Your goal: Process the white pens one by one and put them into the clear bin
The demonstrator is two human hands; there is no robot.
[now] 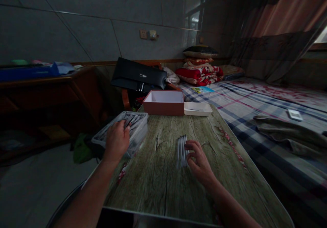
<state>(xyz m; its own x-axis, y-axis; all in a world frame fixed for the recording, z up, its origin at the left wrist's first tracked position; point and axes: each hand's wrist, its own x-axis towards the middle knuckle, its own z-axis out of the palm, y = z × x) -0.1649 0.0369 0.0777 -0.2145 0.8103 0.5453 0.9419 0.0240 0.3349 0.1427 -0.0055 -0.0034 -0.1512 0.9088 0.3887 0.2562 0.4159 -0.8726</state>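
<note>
My left hand [117, 141] is over a clear plastic bin [139, 139] at the table's left edge. Its fingers are closed on a slim dark pen [128, 120], and many similar slim pieces fill the bin. On the tabletop, several pens [181, 151] with clear, silvery barrels and dark ends lie side by side in a row, pointing away from me. My right hand [198, 158] rests at the right side of this row, fingers curled and thumb apart, its fingertips touching or very near the outermost pen.
A reddish-brown open box [163, 109] and a shallow white tray [198, 109] with something thin inside stand at the far end of the wood-patterned table [153, 187]. A bed with a plaid sheet [230, 108] runs along the right. Behind the box leans a black monitor [139, 74].
</note>
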